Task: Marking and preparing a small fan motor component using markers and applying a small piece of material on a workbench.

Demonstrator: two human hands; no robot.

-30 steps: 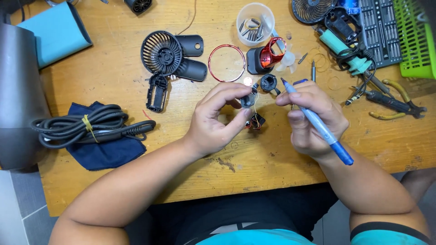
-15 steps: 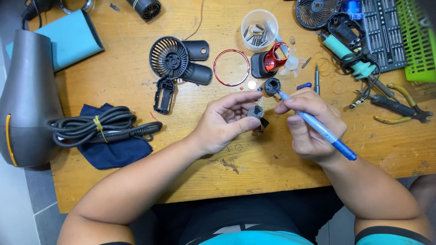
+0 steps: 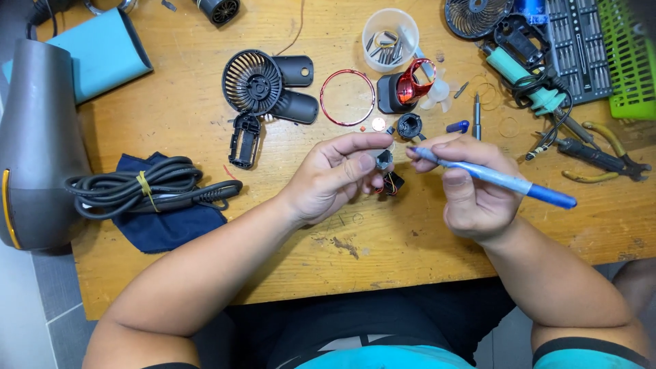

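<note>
My left hand [image 3: 335,176] pinches a small dark motor part [image 3: 383,160] between thumb and fingers, above the middle of the wooden table [image 3: 205,130]. Thin wires and another small dark piece [image 3: 391,183] hang just below it. My right hand [image 3: 471,184] grips a blue pen-like tool [image 3: 506,181], its tip almost touching the motor part. Just beyond the hands lie a small black round cap [image 3: 410,126], a red wire ring [image 3: 347,97] and a black and red housing piece [image 3: 404,89].
A black fan grille with handle shells [image 3: 263,85] lies at upper left. A clear cup of screws [image 3: 389,39], a bit set [image 3: 570,41], pliers [image 3: 601,160] and a green basket [image 3: 632,58] sit at right. A coiled cable [image 3: 147,186] on blue cloth and a grey appliance [image 3: 34,143] are left.
The view has shifted a little. My hands have drawn closer together, and the tool's tip has come from the black round cap down to the motor part in my left hand.
</note>
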